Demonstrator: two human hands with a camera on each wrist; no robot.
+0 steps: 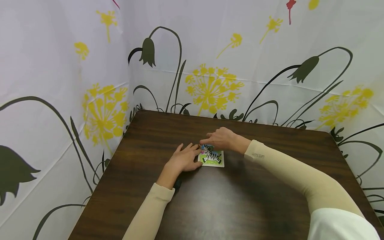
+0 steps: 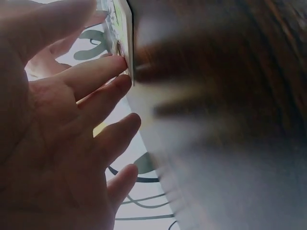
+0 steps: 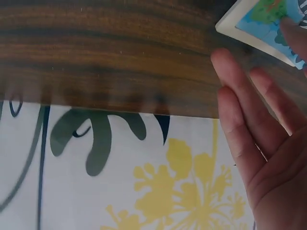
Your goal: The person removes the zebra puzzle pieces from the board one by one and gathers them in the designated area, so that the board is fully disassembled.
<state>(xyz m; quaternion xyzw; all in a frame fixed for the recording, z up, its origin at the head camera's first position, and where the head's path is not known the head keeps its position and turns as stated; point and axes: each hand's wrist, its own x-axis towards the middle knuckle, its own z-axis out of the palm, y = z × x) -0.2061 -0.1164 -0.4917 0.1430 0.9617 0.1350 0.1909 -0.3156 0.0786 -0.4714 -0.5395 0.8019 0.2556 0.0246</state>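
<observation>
A small picture puzzle (image 1: 213, 159) with a running zebra on green, blue and a pale border lies on the dark table. My left hand (image 1: 184, 158) rests at its left side, fingers spread and fairly straight. In the left wrist view, fingertips touch the edge of the puzzle board (image 2: 125, 28). From above, my right hand (image 1: 223, 138) pinches a blue puzzle piece (image 1: 207, 147) near the top-left corner, its index finger reaching left. The right wrist view shows the thumb against the picture and the other fingers (image 3: 235, 120) extended; the index fingertip is out of that view.
The brown wooden table (image 1: 246, 196) reaches back to a white curtain (image 1: 258, 43) with yellow and dark green flower prints. A dark object (image 1: 177, 184) shows beneath my left wrist.
</observation>
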